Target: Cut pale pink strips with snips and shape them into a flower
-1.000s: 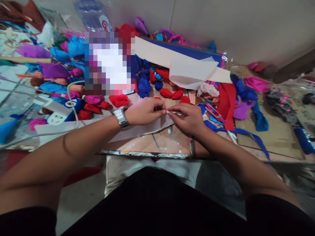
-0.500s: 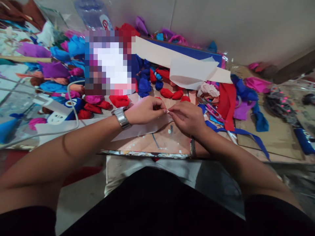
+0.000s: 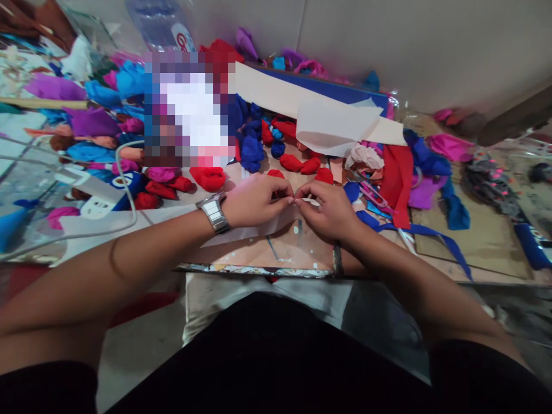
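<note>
My left hand (image 3: 261, 200), with a metal watch (image 3: 213, 213) at its wrist, pinches the end of a long sheet of thin white paper (image 3: 254, 231). The sheet runs left beneath my forearm along the tabletop. Fingertip to fingertip with it, my right hand (image 3: 326, 208) is closed on the same end, where a narrow twisted white bit (image 3: 311, 202) shows between thumb and fingers. Just beyond my hands lie red crepe paper bundles (image 3: 297, 164) and a dark blue bundle (image 3: 251, 150).
A blurred-out bright screen (image 3: 194, 109) stands behind my left hand. A white cable (image 3: 129, 184) and power strip (image 3: 103, 198) lie left. Cream card (image 3: 302, 98), pink scissors (image 3: 374, 195) and a red strip (image 3: 397, 184) are at right. A plastic bottle (image 3: 159, 23) stands behind.
My hands have shifted slightly, and the right fingers have rolled, so a thin twisted white piece now shows between them. Both hands stay pinched together at the paper's end.
</note>
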The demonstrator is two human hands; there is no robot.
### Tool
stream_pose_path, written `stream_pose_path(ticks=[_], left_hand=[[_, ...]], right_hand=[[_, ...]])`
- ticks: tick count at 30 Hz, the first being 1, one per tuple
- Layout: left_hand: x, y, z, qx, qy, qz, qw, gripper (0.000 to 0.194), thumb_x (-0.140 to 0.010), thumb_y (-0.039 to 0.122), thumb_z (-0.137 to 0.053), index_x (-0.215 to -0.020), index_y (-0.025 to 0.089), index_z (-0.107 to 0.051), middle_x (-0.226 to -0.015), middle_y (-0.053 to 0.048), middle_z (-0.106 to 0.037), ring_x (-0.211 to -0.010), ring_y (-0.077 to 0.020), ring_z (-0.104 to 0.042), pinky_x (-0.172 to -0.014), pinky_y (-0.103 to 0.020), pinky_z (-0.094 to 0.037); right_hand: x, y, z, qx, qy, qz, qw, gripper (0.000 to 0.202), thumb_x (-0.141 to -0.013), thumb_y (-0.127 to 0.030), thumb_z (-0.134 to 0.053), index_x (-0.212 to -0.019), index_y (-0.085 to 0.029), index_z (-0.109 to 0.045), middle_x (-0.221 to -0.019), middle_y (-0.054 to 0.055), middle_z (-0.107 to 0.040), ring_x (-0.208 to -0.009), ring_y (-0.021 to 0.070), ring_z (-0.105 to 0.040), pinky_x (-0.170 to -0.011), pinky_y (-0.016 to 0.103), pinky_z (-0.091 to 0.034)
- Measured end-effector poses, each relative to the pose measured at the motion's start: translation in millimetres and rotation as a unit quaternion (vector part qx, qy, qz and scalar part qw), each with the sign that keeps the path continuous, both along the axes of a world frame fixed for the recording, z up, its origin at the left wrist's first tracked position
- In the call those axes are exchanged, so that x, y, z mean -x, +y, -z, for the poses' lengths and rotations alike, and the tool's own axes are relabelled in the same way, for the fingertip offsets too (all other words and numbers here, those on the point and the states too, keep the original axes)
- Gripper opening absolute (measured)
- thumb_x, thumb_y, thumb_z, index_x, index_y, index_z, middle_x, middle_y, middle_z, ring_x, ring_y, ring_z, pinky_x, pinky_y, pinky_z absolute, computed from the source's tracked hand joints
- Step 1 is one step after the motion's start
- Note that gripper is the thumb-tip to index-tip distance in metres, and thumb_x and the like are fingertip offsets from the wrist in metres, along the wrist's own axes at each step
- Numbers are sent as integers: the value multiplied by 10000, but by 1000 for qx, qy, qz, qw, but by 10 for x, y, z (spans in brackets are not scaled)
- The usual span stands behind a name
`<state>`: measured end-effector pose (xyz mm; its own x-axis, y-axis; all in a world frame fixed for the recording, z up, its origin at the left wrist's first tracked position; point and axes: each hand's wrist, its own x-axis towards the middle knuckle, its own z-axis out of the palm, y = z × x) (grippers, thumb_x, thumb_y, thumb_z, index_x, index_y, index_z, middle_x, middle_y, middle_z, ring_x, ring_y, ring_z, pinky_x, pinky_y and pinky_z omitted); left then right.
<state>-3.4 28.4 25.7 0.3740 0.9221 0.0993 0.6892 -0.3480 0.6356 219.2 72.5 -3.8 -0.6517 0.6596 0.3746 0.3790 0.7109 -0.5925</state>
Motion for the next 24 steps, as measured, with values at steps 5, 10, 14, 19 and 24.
stream_pose_path(ticks=[5, 10, 14, 19, 24], left_hand=[[16, 22, 20, -20, 40, 2, 999, 290, -993, 393, -575, -958, 181, -769, -787, -33, -722, -665, -160, -573, -658, -303, -349], [11, 17, 80, -68, 103, 10, 992, 318, -1028, 417, -539, -1008, 196, -767, -858, -64, -747, -770, -213, -646, -665, -317, -355], [-23, -5, 109, -93, 140, 16, 986, 320, -1051, 401, -514, -982, 193, -747, -855, -72, -733, -776, -223, -654, -665, -324, -367], [-64, -41, 108, -105, 147, 19, 983, 297, -1063, 365, -498, -1019, 182, -729, -895, -79, -740, -801, -226, -659, -667, -331, -355], [-85, -61, 112, -101, 142, 9, 985, 309, -1063, 384, -504, -1012, 180, -730, -920, -87, -754, -807, -227, -668, -656, -336, -342]], right_hand=[[-1, 2, -19, -17, 4, 2, 1000, 53, -935, -248, -704, -941, -213, -743, -913, 36, -785, -822, 200, -705, -781, 319, -518], [-10, 13, -4, 7, 8, 14, 1000, 57, -895, -215, -725, -934, -218, -766, -910, 26, -796, -799, 194, -708, -759, 313, -521], [-14, 27, 11, 45, 5, 25, 999, 64, -874, -211, -715, -909, -218, -769, -881, 12, -797, -784, 196, -709, -732, 310, -510], [-7, 29, 13, 64, -3, 13, 998, 92, -885, -197, -661, -919, -209, -746, -889, 11, -787, -797, 193, -698, -740, 303, -495], [9, 13, 16, 67, -29, 8, 997, 99, -913, -223, -611, -932, -196, -705, -888, 27, -761, -795, 192, -678, -715, 302, -459]])
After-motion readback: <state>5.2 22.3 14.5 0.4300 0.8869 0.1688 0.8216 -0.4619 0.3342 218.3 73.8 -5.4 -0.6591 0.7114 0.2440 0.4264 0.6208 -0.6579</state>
